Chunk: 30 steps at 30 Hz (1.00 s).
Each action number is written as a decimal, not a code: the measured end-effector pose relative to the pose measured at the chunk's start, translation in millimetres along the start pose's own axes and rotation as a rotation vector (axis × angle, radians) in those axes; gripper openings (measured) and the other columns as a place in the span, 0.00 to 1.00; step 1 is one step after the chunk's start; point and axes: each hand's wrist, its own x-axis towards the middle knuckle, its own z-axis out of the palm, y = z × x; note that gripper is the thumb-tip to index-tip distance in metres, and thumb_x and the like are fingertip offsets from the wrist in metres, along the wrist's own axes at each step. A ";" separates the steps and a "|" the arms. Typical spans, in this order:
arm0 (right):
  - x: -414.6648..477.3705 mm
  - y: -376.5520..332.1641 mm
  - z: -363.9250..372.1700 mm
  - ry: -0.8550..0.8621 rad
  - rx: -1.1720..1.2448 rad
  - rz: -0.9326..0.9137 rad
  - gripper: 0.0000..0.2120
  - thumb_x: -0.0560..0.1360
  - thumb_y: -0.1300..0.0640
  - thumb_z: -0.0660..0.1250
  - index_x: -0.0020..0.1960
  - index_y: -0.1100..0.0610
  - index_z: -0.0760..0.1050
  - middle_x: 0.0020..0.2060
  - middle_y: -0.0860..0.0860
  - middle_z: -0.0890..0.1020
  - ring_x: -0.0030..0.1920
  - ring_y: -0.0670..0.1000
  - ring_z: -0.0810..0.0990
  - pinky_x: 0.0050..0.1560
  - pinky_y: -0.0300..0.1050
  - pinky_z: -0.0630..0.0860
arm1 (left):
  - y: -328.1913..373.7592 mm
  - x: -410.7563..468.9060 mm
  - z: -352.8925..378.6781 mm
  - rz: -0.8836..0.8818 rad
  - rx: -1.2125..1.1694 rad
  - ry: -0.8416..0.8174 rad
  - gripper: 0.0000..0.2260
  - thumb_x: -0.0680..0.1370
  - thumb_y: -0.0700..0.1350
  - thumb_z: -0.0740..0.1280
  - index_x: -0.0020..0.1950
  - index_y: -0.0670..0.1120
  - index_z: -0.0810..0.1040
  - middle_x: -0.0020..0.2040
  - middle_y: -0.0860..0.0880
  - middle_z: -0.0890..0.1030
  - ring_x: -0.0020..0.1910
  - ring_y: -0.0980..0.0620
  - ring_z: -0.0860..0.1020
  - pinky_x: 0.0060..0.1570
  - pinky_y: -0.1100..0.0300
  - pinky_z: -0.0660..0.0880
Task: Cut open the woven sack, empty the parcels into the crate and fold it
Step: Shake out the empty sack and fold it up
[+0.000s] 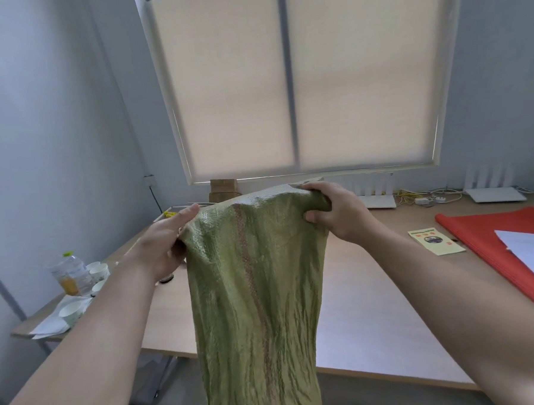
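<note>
A green woven sack (255, 296) with a reddish stripe down its middle hangs limp in front of me and runs past the bottom edge of the view. My right hand (334, 211) grips its upper right corner, fingers curled over the fabric. At the upper left corner my left hand (165, 241) lies against the sack with the fingers stretched flat along it, and the thumb side is hidden behind the fabric. No crate and no parcels show in this view.
A wooden table (372, 289) stands behind the sack. On its left end are a plastic bottle (70, 273) and paper cups (99, 270). A red cloth (503, 245) with white paper, a yellow leaflet (436, 240), routers and cables lie to the right. Cardboard boxes (224, 189) stand under the window.
</note>
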 end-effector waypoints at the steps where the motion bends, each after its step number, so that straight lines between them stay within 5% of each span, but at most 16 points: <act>1: -0.3 1.6 1.2 0.023 0.037 0.017 0.24 0.72 0.60 0.74 0.67 0.50 0.75 0.58 0.50 0.78 0.56 0.50 0.76 0.48 0.32 0.71 | -0.9 0.9 -3.1 0.020 0.002 -0.048 0.14 0.78 0.45 0.68 0.60 0.40 0.83 0.62 0.40 0.82 0.46 0.50 0.86 0.44 0.58 0.83; 3: -0.3 4.0 2.0 0.053 0.081 0.056 0.19 0.73 0.59 0.73 0.63 0.50 0.76 0.53 0.50 0.81 0.55 0.52 0.79 0.53 0.42 0.76 | -5.7 5.0 -10.9 0.069 0.049 -0.082 0.38 0.74 0.41 0.73 0.80 0.47 0.59 0.75 0.40 0.69 0.58 0.49 0.82 0.50 0.55 0.80; 4: -0.5 4.0 1.3 0.058 0.081 0.067 0.18 0.74 0.58 0.73 0.62 0.50 0.76 0.52 0.50 0.81 0.54 0.53 0.79 0.54 0.46 0.77 | -7.7 8.2 -14.8 0.107 0.086 -0.092 0.49 0.70 0.40 0.77 0.81 0.56 0.50 0.78 0.42 0.63 0.62 0.48 0.79 0.51 0.55 0.79; 6: -0.4 3.6 -0.6 0.051 0.090 0.071 0.17 0.74 0.56 0.72 0.62 0.50 0.76 0.52 0.50 0.82 0.54 0.52 0.80 0.56 0.49 0.77 | -11.2 9.4 -14.9 0.187 0.226 -0.134 0.58 0.60 0.41 0.80 0.80 0.63 0.49 0.77 0.46 0.63 0.65 0.46 0.77 0.52 0.55 0.79; 9: 1.8 3.8 -3.5 0.048 0.194 0.106 0.18 0.74 0.56 0.73 0.62 0.49 0.76 0.53 0.50 0.82 0.53 0.51 0.80 0.54 0.48 0.78 | -14.2 4.2 -9.7 0.248 0.385 -0.078 0.52 0.57 0.46 0.80 0.77 0.58 0.60 0.65 0.44 0.76 0.59 0.44 0.80 0.54 0.51 0.79; 14: 1.8 -3.1 -7.5 0.072 0.501 0.153 0.05 0.75 0.64 0.71 0.47 0.55 0.79 0.40 0.55 0.81 0.40 0.52 0.78 0.42 0.46 0.75 | -16.1 6.2 -11.8 0.342 0.492 0.094 0.37 0.57 0.56 0.80 0.65 0.53 0.76 0.58 0.45 0.81 0.58 0.46 0.80 0.62 0.47 0.77; 17: 2.2 -3.8 -10.0 0.089 0.569 0.154 0.03 0.69 0.58 0.74 0.43 0.54 0.81 0.43 0.58 0.79 0.40 0.52 0.78 0.40 0.45 0.74 | -21.0 10.1 -11.2 0.379 0.472 0.118 0.31 0.61 0.56 0.80 0.62 0.53 0.78 0.57 0.47 0.82 0.60 0.46 0.80 0.62 0.48 0.77; 20: 0.4 -7.5 -7.4 0.063 0.693 0.198 0.03 0.77 0.60 0.70 0.49 0.54 0.77 0.43 0.53 0.80 0.40 0.50 0.79 0.37 0.44 0.77 | -24.8 17.8 -8.0 0.396 0.373 0.121 0.22 0.73 0.47 0.76 0.65 0.49 0.74 0.60 0.45 0.80 0.61 0.45 0.79 0.60 0.49 0.77; 24: -1.5 -14.6 -3.3 0.047 0.773 0.238 0.24 0.77 0.59 0.70 0.68 0.50 0.64 0.53 0.55 0.80 0.45 0.52 0.83 0.45 0.49 0.83 | -23.6 24.1 -2.4 0.370 0.248 0.197 0.20 0.77 0.49 0.72 0.64 0.53 0.67 0.56 0.49 0.79 0.58 0.44 0.80 0.58 0.45 0.78; 27: -5.0 -9.3 0.6 -0.016 0.748 0.178 0.45 0.74 0.65 0.73 0.77 0.40 0.50 0.59 0.54 0.80 0.57 0.54 0.83 0.57 0.54 0.80 | -20.5 22.0 -2.5 0.373 0.320 0.283 0.28 0.68 0.64 0.74 0.61 0.59 0.65 0.57 0.50 0.78 0.58 0.46 0.79 0.60 0.42 0.77; 30: -8.1 -6.8 9.8 0.018 0.649 0.130 0.49 0.73 0.69 0.72 0.79 0.38 0.48 0.59 0.44 0.79 0.58 0.49 0.82 0.58 0.54 0.80 | -19.4 22.2 -4.9 0.365 0.376 0.305 0.32 0.61 0.71 0.71 0.59 0.61 0.65 0.57 0.51 0.78 0.58 0.46 0.79 0.61 0.41 0.76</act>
